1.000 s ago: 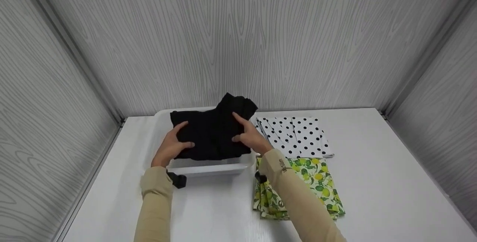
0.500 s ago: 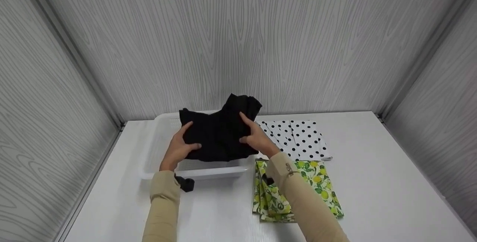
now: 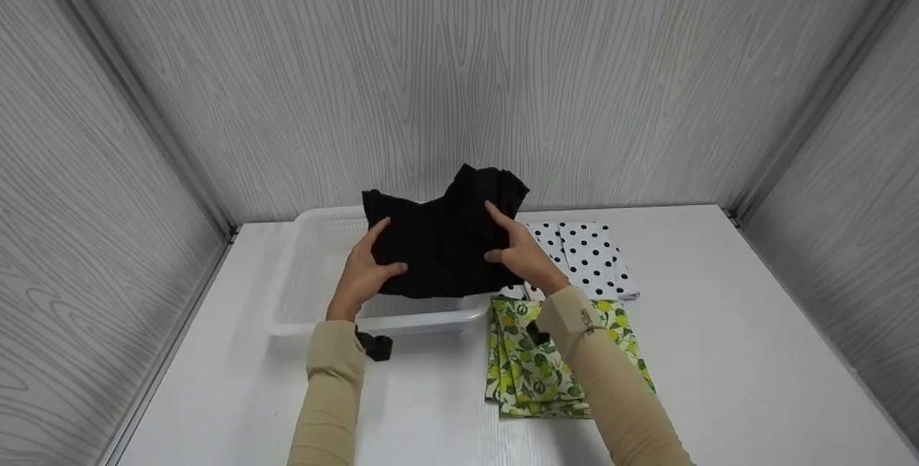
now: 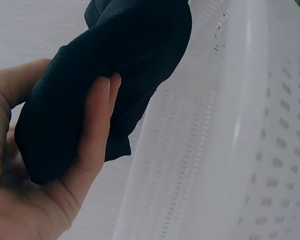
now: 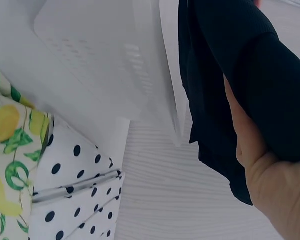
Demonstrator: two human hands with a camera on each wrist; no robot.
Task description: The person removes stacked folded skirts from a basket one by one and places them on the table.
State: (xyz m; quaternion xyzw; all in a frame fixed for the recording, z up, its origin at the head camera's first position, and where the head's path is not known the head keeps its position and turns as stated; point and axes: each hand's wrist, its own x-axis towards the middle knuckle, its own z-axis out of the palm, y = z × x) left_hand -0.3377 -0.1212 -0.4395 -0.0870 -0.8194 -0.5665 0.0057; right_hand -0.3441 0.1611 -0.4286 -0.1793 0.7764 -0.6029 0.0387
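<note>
A folded black cloth (image 3: pixel 438 250) hangs between my two hands, above the white plastic basket (image 3: pixel 287 286). My left hand (image 3: pixel 361 270) grips its left end, with the thumb on the near face. At the other end my right hand (image 3: pixel 528 254) holds the cloth the same way, index finger stretched along it. In the left wrist view the black cloth (image 4: pixel 140 45) folds over between thumb and fingers, and the basket's perforated wall (image 4: pixel 285 150) stands beside it. The right wrist view has the cloth (image 5: pixel 280 90) bunched in the hand, its lower layers drooping.
Right of the basket lies a folded white cloth with black dots (image 3: pixel 592 258). In front of it is a folded lemon-print cloth (image 3: pixel 531 373), partly under my right sleeve. Grey wood-grain panels (image 3: pixel 445 78) wall the white table (image 3: pixel 718 322) at the back and sides.
Both hands have lifted the black cloth and carried it to the right, uncovering more of the basket's left side. It now overlaps the dotted cloth's left edge in the head view.
</note>
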